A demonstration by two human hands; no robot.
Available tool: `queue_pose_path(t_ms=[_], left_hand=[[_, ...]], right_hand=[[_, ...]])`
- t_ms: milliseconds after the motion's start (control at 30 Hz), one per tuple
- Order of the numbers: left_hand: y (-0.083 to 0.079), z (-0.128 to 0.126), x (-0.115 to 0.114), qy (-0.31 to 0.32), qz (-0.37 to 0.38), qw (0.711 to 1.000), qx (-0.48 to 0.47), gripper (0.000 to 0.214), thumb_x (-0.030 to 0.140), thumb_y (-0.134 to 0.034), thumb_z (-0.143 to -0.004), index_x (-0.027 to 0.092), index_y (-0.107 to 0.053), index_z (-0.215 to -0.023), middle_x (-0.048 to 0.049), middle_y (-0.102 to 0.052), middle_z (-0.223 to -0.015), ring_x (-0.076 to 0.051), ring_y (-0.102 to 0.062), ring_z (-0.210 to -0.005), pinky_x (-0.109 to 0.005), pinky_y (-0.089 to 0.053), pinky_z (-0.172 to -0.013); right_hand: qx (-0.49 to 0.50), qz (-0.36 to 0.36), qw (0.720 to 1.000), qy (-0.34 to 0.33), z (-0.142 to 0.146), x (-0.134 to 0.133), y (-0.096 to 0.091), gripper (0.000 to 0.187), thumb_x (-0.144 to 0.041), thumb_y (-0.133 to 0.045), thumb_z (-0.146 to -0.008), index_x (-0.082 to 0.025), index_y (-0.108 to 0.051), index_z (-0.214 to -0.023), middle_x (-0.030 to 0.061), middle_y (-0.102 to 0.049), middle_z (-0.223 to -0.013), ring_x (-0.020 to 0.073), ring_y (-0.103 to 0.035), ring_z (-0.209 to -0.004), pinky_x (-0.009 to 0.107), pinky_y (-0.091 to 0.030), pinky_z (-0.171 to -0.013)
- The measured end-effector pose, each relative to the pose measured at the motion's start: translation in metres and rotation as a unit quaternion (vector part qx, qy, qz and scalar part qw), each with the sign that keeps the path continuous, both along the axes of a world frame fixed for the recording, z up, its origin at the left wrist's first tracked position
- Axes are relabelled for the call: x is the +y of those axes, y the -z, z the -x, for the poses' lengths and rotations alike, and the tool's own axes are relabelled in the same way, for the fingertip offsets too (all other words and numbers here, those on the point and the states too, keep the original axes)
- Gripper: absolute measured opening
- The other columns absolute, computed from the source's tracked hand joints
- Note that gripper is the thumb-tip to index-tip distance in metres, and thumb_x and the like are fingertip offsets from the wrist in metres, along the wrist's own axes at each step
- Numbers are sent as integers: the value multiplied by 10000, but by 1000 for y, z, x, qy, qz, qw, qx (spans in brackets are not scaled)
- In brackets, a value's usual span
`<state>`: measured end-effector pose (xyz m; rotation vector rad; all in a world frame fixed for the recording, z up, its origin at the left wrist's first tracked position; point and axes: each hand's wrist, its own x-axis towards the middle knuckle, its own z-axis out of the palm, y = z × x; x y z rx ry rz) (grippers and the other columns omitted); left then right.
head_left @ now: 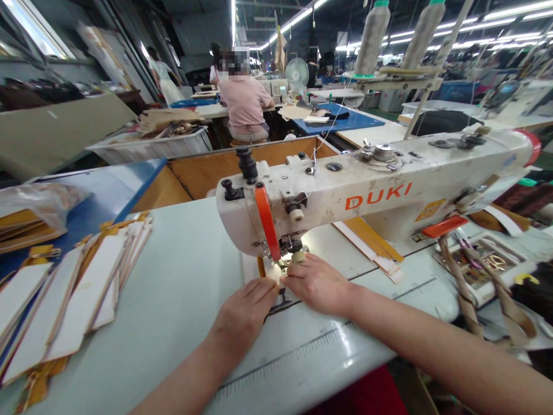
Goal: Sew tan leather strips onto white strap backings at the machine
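A white DUKI sewing machine (380, 190) stands on the pale table (181, 300). Both my hands rest just in front of its needle. My left hand (244, 314) lies knuckles up with fingers curled down, pressing a small pale strip (264, 275) against the machine bed. My right hand (317, 283) is beside it, fingers pinched on the same strip right under the presser foot (290, 260). Most of the strip is hidden by my fingers and the machine head. A yellow-and-white strip (370, 246) lies behind the needle under the machine arm.
A fanned stack of white and tan strips (73, 294) covers the table's left side. A tray of metal rings and tools (484, 265) sits at right, with tan straps hanging. Thread cones (372, 37) stand above. A person in pink (244, 106) sits ahead.
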<state>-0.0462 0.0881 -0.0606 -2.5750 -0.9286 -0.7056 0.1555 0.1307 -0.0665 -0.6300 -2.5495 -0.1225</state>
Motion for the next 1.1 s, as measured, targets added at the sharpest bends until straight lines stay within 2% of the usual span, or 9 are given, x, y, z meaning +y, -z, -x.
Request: queue_pose_path(t_ms=[233,433,600,767,867,1000,1100], left_hand=[[1,6,19,11,7,1000,11,314,84,-312,-947,126,-620,-992,-81,-694,-910,-175,-651,-861,-306,-556,-819],[4,12,40,7,-3,1000,28,328,6,-339,-884,148,-628,-948,-72,-702,-878,-186,-666,-837,-312,-558,-800],[9,14,46,10,-1,999,31,311,-2,-354,-873,138,-624,-940,-76,-700,-850,-199,-668,-815,-315,-551,-783],[9,14,45,3,3,1000,11,283,-11,-383,-871,127,-616,-954,-87,-709,-890,-192,-674,-828,-314,-557,-784],[1,22,20,-5,-5,1000,1,279,19,-367,-903,133,-618,-941,-80,-712,-880,-174,-679,-810,-294,-567,-767],[-7,41,-48,-11,-1,1000,10,356,110,-278,-971,144,-632,-961,-69,-722,-898,-139,-683,-842,-244,-562,-796],[-10,49,-95,-9,9,1000,7,361,115,-278,-967,129,-630,-1047,-82,-727,-966,-152,-671,-952,-250,-544,-863]], right_hand=[[-6,13,1000,17,3,4,0,220,-181,-465,-961,-144,-633,-824,41,-625,-756,195,-510,-773,333,-362,-734],[-4,16,999,34,4,4,4,219,-188,-460,-966,-163,-618,-816,41,-637,-820,187,-518,-823,326,-382,-762],[2,22,999,47,3,2,2,251,-173,-459,-953,-162,-612,-755,42,-627,-779,187,-523,-794,322,-391,-752],[20,10,999,43,1,-1,0,238,-175,-453,-949,-165,-637,-799,38,-620,-721,178,-529,-743,321,-402,-758],[45,-3,998,39,-2,-6,-2,210,-158,-460,-935,-153,-656,-862,59,-630,-742,187,-540,-755,326,-417,-766],[78,-5,997,22,-6,-10,-2,238,-149,-438,-942,-138,-674,-912,86,-637,-769,198,-548,-754,326,-430,-712],[85,0,996,6,-7,-11,0,255,-161,-426,-954,-138,-679,-934,97,-641,-788,201,-554,-758,333,-439,-705]])
